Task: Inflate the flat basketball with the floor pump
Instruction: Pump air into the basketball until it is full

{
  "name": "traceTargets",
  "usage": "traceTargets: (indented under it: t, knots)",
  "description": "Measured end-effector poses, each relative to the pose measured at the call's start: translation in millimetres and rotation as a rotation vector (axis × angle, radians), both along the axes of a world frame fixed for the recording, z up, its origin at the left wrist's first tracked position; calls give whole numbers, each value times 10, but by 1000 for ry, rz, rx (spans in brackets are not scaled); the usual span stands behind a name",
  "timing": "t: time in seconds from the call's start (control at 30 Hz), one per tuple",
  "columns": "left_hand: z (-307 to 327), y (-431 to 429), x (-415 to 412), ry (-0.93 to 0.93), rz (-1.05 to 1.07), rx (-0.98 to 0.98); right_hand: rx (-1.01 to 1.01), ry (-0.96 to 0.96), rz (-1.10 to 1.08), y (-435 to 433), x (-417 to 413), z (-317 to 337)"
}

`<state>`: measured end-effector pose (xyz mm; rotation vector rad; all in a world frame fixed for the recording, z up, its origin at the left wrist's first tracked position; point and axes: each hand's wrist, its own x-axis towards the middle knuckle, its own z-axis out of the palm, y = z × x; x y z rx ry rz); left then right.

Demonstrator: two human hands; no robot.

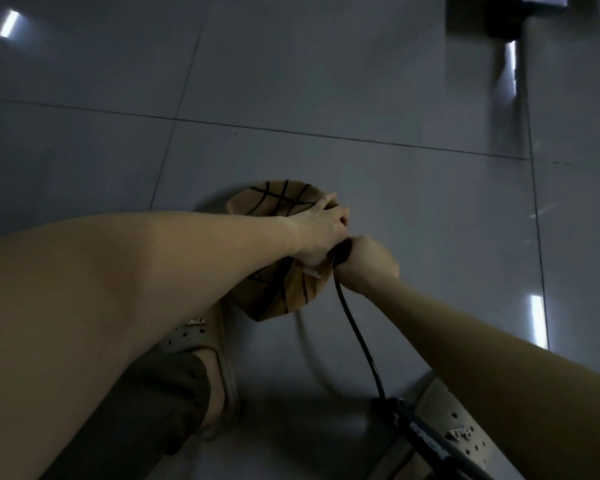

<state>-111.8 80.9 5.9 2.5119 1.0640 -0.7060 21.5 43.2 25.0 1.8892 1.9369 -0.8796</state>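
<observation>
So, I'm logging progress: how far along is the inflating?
Done: the pump is close by, its hose run to the basketball. In hand: left hand holds the ball, right hand grips the hose end at it. Left: all pumping; it looks collapsed.

Place: an indoor room with a hard floor; whether home, hall or office cannot be told
Floor: large glossy grey tiles (pixel 326 81); thin dark grout lines between them
Light: dim; bright strip-light reflections (pixel 9 24) show in the tiles
Furnishing: a dark blurred object (pixel 506 15) at the floor's far right edge; what it is cannot be told
Footwear: soft perforated clogs (pixel 201 337)
Work surface: the flat basketball (pixel 274 199) and the pump (pixel 426 441) sit straight on the tiles
</observation>
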Motion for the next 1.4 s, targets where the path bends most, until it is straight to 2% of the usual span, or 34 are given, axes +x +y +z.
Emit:
traceTargets:
  t: [0.07,0.1,0.17,0.23,0.3,0.37,0.5,0.6,0.7,0.77,0.83,0.97,1.1,1.3,1.4]
  knots:
    - [34,-2,-4,33,-100,-41,-16,-41,82,5,51,-58]
    - [57,-5,6,43,-113,-68,-63,-5,56,28,81,-75]
    - [103,17,48,79,-110,-74,-192,178,-78,134,176,-89]
    - [120,19,53,94,-113,-39,-403,405,-238,232,251,-48]
    - [103,26,-11,21,-95,-23,-580,609,-373,222,277,-11]
    - [192,58,-156,-55,-101,2,-540,702,-437,149,252,-39]
    - [386,201,-512,-36,-254,41,-474,763,-501,41,271,-155]
    - [286,249,-566,41,-450,148,-546,782,-555,62,352,-191]
    - [182,379,-411,14,-635,263,-680,780,-730,89,462,-178]
    - [193,477,-365,-14,-713,277,-644,758,-748,112,561,-159]
    - [168,514,-433,-55,-626,246,-611,752,-700,109,588,-109]
    - [7,346,-679,-255,-261,105,-571,750,-633,124,535,-38]
    - [-135,59,-768,-437,105,67,-502,817,-760,240,546,-124]
    - [-231,-258,-769,-596,290,75,-586,824,-928,160,307,-330]
    - [-220,-337,-777,-609,319,86,-643,894,-912,177,252,-325]
